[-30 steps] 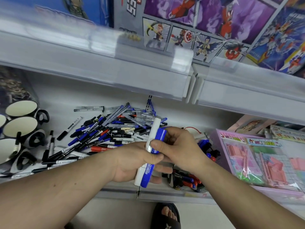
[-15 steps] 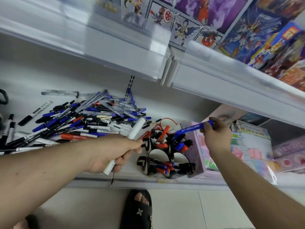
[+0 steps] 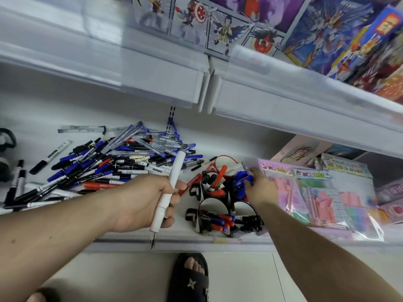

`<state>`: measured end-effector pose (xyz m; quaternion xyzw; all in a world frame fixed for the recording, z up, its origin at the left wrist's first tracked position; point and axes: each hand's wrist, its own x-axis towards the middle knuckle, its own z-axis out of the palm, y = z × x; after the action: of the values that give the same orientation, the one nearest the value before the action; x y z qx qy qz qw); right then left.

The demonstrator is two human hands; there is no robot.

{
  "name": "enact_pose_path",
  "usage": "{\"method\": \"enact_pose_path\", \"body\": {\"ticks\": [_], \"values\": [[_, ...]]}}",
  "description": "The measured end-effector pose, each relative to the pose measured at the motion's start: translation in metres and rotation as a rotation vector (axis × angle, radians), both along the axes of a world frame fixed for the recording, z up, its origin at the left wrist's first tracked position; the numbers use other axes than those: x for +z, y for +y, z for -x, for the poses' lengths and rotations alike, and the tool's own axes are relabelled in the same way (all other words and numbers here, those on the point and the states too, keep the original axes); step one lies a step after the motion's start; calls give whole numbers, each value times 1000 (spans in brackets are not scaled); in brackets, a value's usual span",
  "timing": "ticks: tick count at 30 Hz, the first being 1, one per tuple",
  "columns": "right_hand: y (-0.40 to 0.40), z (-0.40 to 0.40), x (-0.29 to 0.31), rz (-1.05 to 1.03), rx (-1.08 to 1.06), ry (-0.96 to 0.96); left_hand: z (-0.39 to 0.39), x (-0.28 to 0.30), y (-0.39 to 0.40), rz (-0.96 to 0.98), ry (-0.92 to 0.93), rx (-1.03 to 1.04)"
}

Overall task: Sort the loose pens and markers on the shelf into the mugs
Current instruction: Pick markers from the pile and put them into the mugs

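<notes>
Since half a second ago the right hand (image 3: pixel 258 188) has come down from beside the pink packets (image 3: pixel 283 192) to the mugs (image 3: pixel 214 205), its fingers (image 3: pixel 247 182) pinching a blue marker (image 3: pixel 242 179) at the rim of a mug of blue markers. Left hand (image 3: pixel 148 203) grips a white marker (image 3: pixel 172 188) upright. Loose pens (image 3: pixel 113 164) lie heaped on the shelf (image 3: pixel 130 241).

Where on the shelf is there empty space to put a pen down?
Bare shelf shows behind the pen pile, along the back wall. Another strip runs at the front edge, between the left hand and the mugs. The middle is crowded with pens, and pink packets fill the right.
</notes>
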<state>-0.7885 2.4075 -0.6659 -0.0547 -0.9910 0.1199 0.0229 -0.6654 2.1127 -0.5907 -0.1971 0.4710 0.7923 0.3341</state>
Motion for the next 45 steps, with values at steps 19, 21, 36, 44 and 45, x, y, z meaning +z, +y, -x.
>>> {"method": "enact_pose_path", "body": {"ticks": [19, 21, 36, 44, 45], "values": [[-49, -24, 52, 448, 86, 33, -8, -7, -3, 95, 303, -270], [-78, -43, 86, 849, 137, -75, -7, -10, -4, 120, 360, -305], [-115, -102, 124, 956, 480, 35, -10, -2, -1, 334, 536, -252], [-57, -16, 94, 732, 27, 321, -3, -7, -10, 698, 582, -91], [-49, -5, 86, 640, 6, 328, -3, -5, -12, 683, 551, -58]]}}
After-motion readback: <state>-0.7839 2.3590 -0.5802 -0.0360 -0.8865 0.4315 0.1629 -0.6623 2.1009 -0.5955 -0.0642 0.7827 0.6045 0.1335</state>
